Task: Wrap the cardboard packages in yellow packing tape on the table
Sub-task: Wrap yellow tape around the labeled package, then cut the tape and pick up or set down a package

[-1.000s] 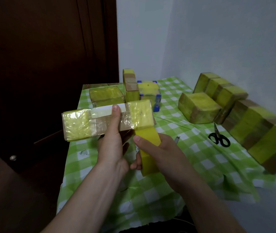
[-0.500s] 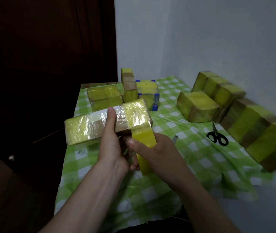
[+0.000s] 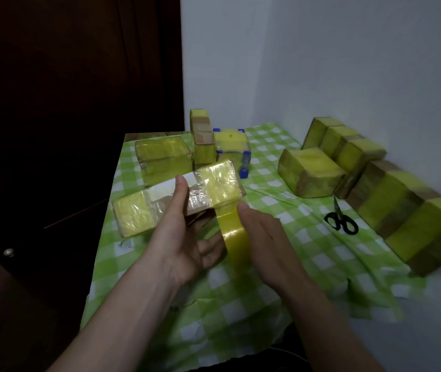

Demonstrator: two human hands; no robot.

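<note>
My left hand point(image 3: 184, 237) grips a long cardboard package point(image 3: 144, 208) from below, thumb pressed on its top face, holding it above the table's left side. The package has yellow tape at both ends and a clear-wrapped brown and white middle. A strip of yellow packing tape point(image 3: 234, 237) runs down from the package's right end. My right hand point(image 3: 265, 237) holds the tape roll at the strip's lower end; the roll itself is mostly hidden behind the strip and the hand.
A green checked cloth point(image 3: 281, 264) covers the table. Several taped packages point(image 3: 310, 171) line the right wall, others point(image 3: 164, 159) stand at the back left beside a blue-cornered box point(image 3: 231, 146). Black scissors point(image 3: 340, 221) lie to the right. A dark door fills the left.
The package has tilted, its right end rising away from me. The right hand has drawn the tape strip further down and slightly right.
</note>
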